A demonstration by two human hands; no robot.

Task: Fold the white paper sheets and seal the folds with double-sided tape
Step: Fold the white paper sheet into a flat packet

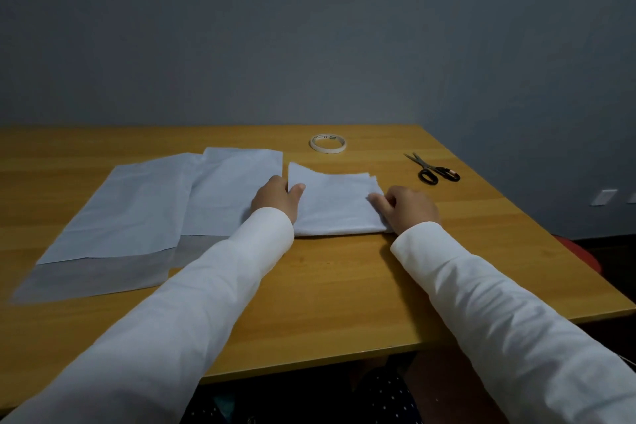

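A folded white paper sheet (pixel 335 203) lies on the wooden table (pixel 327 286), between my two hands. My left hand (pixel 275 198) holds its left edge, thumb lying on top of the paper. My right hand (pixel 407 207) grips the right edge, fingers curled over the layered corner. To the left lie two larger white sheets, one (pixel 227 189) beside my left hand and another (pixel 124 217) further left, each with a greyer strip along its near end. A roll of double-sided tape (pixel 328 143) sits behind the folded sheet.
Black-handled scissors (pixel 434 170) lie at the back right of the table. The table's right edge runs diagonally near them, with a red seat (pixel 581 255) beyond it. A grey wall stands behind the table.
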